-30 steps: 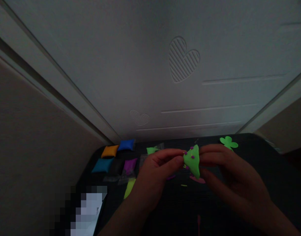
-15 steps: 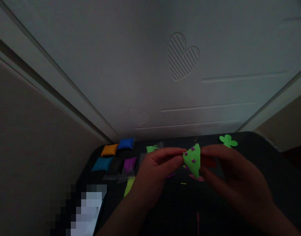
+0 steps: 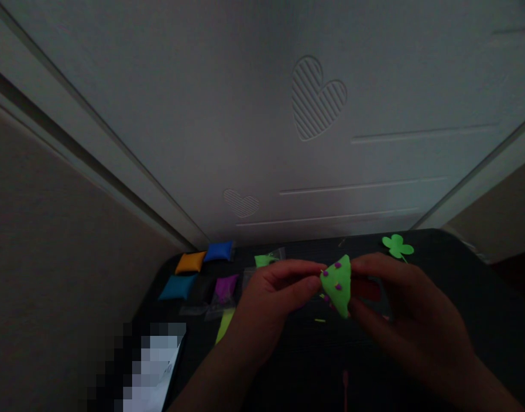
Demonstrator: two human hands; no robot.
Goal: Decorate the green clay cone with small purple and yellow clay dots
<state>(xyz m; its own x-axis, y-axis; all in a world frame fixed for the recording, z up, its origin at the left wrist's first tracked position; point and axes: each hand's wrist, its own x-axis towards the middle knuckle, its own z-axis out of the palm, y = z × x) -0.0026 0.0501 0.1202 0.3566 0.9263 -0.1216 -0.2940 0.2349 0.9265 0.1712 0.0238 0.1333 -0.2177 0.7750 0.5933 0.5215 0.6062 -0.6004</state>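
A bright green clay cone (image 3: 338, 289) dotted with small purple and yellow bits is held above the dark table, lying on its side with the narrow end to the left. My left hand (image 3: 273, 303) pinches that narrow end between thumb and fingers. At the wide end, my right hand (image 3: 417, 320) grips with its thumb below and fingers above. Behind the right fingers a red piece (image 3: 369, 289) shows in part; whether it touches the hand I cannot tell. A thin yellow-green strip (image 3: 319, 320) lies on the table beneath the cone.
Soft clay packets lie at the left: orange (image 3: 190, 262), blue (image 3: 219, 251), teal (image 3: 178, 287), black (image 3: 202, 289) and purple (image 3: 225, 289). A green clover shape (image 3: 398, 246) rests at the back right. A pink stick tool (image 3: 345, 389) lies in front. A screen device (image 3: 155, 372) is at left.
The green cone has tilted slightly and sits a little lower. Pink and purple pieces on the table beneath are now mostly hidden. Both hands keep their hold.
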